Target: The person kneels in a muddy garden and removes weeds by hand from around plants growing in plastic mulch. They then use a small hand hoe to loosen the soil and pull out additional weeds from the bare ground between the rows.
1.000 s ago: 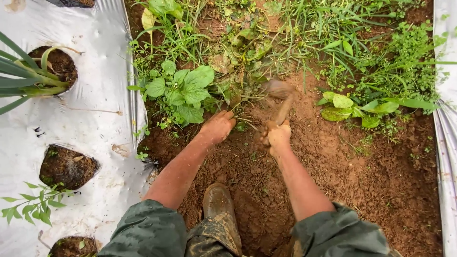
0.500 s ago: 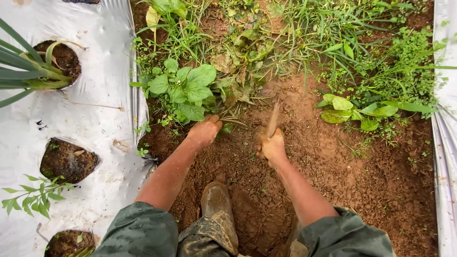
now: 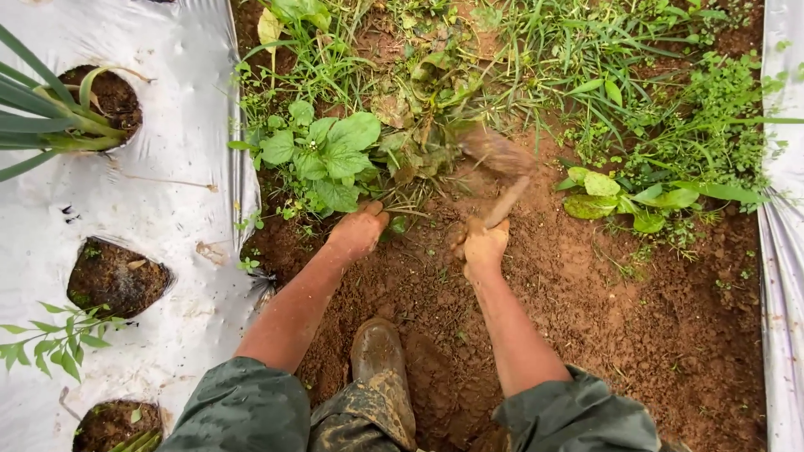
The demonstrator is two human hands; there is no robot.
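My right hand [image 3: 484,246] grips the wooden handle of a small hand hoe [image 3: 500,170]. Its muddy blade is blurred and sits at the edge of the weeds. My left hand [image 3: 360,231] rests on the red soil at the base of a broad-leaved weed [image 3: 329,159], its fingers curled into the stems there. I cannot tell whether it holds any of them. Both hands are caked with mud.
White plastic mulch [image 3: 167,218] covers the bed on the left, with planting holes [image 3: 113,285] and a long-leaved plant [image 3: 50,125]. More plastic [image 3: 783,276] runs along the right edge. Grass and weeds [image 3: 636,100] fill the far strip. My muddy boot [image 3: 381,368] stands below the hands.
The hoe was down in the soil half a second ago; now its blade is up and further forward at the weeds. My left hand has stayed at the weed's base.
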